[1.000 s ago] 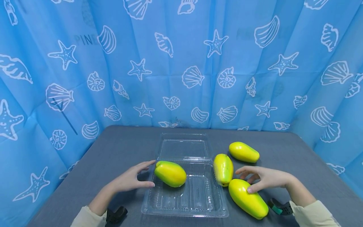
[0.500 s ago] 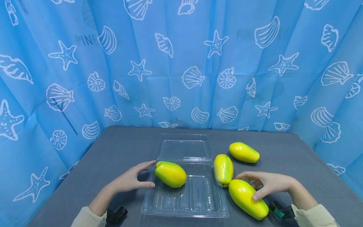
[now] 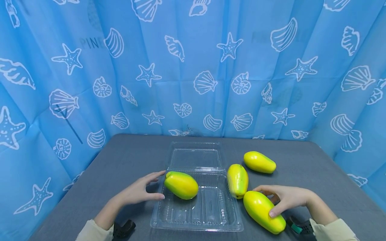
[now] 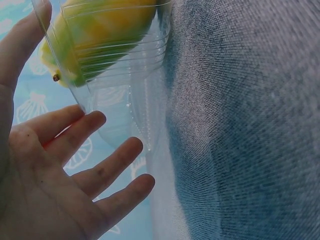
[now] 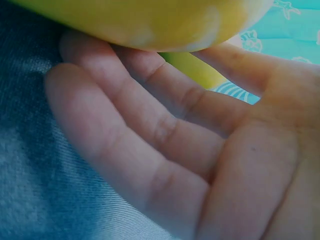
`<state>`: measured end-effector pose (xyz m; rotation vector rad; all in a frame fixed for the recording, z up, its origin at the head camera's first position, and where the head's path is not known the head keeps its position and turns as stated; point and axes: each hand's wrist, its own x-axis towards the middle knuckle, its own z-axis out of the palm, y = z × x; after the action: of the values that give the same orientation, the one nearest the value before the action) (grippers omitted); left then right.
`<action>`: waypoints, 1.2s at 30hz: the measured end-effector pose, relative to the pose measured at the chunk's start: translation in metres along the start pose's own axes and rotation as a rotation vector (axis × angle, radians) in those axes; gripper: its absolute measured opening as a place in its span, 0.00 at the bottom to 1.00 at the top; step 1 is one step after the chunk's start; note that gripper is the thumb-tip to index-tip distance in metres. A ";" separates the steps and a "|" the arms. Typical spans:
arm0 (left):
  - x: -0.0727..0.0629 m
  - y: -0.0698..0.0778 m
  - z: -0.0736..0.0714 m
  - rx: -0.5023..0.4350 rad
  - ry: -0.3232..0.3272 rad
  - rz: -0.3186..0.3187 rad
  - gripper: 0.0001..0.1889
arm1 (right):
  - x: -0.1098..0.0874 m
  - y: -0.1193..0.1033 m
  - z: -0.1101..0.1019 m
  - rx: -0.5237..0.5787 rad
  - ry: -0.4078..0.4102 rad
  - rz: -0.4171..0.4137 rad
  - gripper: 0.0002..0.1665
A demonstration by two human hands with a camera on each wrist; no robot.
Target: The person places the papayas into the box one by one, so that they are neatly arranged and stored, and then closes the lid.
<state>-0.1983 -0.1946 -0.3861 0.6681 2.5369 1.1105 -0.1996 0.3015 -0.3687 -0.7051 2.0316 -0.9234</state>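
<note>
My right hand grips a yellow-green papaya at the right, thumb on its near side and fingers round its far side. In the right wrist view, curled fingers lie against the underside of that papaya. My left hand stays at the left rim of a clear plastic clamshell box, thumb and fingers spread and relaxed. The left wrist view has its fingertips right at the box rim. Inside the box lies another papaya, tilted toward the back left.
A papaya lies against the box's right side, end close to the gripped one. Farther back right lies one more papaya. The box's lid is folded back on the grey table. A blue shell-print curtain hangs behind.
My right hand has come down and toward me onto the near papaya, and its fingers have closed round it. The left hand and the other papayas have stayed put.
</note>
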 end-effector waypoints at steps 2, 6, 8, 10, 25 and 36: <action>0.000 0.000 0.000 -0.003 -0.002 0.003 0.39 | 0.000 0.001 0.000 0.005 0.002 -0.003 0.42; 0.001 -0.001 0.000 -0.007 -0.009 0.009 0.39 | -0.001 0.001 0.001 0.015 0.000 -0.004 0.41; 0.001 -0.001 0.000 -0.008 -0.011 0.009 0.39 | -0.002 0.000 0.001 0.024 -0.002 -0.007 0.41; 0.002 -0.001 0.000 -0.006 -0.011 0.008 0.39 | -0.003 -0.001 0.001 0.029 0.000 -0.016 0.40; 0.001 -0.002 0.000 -0.005 -0.007 0.016 0.39 | -0.014 -0.011 -0.005 0.082 0.050 -0.085 0.41; 0.001 -0.004 0.000 -0.009 -0.009 0.022 0.39 | -0.017 -0.018 -0.004 0.113 0.112 -0.109 0.40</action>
<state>-0.1998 -0.1963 -0.3893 0.6989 2.5211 1.1233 -0.1905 0.3050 -0.3451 -0.7217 2.0352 -1.1548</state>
